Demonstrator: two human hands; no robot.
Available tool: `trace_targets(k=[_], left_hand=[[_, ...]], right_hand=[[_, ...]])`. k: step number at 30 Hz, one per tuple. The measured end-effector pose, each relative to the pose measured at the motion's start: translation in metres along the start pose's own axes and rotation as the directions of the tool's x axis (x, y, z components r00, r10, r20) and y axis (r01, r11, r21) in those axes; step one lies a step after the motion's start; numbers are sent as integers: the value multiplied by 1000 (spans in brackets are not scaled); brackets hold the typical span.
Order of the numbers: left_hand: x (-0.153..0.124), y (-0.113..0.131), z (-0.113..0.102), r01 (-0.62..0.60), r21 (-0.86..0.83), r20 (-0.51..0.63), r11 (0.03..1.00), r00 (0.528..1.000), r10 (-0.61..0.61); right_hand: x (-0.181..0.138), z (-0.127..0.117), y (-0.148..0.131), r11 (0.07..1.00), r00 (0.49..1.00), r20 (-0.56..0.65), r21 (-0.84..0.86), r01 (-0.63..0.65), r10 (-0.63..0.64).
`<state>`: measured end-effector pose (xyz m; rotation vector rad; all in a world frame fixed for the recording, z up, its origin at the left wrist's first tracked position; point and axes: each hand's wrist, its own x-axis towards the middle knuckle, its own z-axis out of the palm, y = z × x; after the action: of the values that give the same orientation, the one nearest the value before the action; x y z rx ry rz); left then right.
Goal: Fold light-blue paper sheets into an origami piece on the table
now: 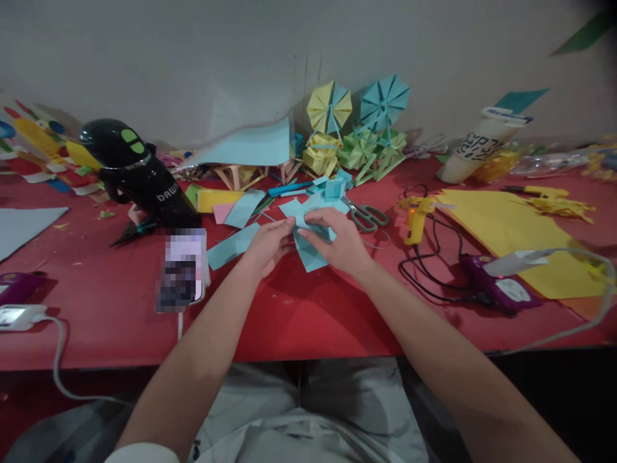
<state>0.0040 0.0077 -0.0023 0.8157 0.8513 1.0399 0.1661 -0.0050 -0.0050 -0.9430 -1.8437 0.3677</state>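
Observation:
Near the front middle of the red table, a light blue piece of folded paper (311, 256) is between my two hands. My left hand (270, 245) pinches its left edge, thumb and fingertips together. My right hand (340, 239) curves over the right side, its thumb and index finger closed on the paper and covering part of it. Just beyond lie more folded blue paper pieces (333, 188) and a blue pen (289, 189). Scissors with grey-green handles (369, 217) rest right of my right hand. A blue paper strip (234, 246) lies by my left hand.
A black bottle (144, 177) and a phone (186, 270) stand at left. Folded paper fans (330, 106) stand by the wall. At right are a yellow glue gun (415, 218), its black cord, a purple power strip (501, 286), yellow sheets (530, 241) and a tilted cup (477, 148).

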Motion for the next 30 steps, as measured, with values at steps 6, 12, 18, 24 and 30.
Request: trace_targets(k=[6,12,18,24,30], left_hand=[[-2,3,4,-7,14,-32,1000,999,7],[-2,1,3,-19,65,-28,998,999,21],[-1,-1,2,-40,75,-20,996,999,42],[-1,0,2,-23,51,-6,998,1000,24],[-1,0,0,-12,53,22,999,1000,11]], right_hand=[[-1,1,3,999,999,-18,-31,30,-31],[0,0,8,996,999,-22,-81,37,-39],[2,-3,12,984,995,-3,-147,98,-100],[4,-5,12,981,994,18,-156,113,-112],[5,-7,7,983,993,32,-141,116,-113]])
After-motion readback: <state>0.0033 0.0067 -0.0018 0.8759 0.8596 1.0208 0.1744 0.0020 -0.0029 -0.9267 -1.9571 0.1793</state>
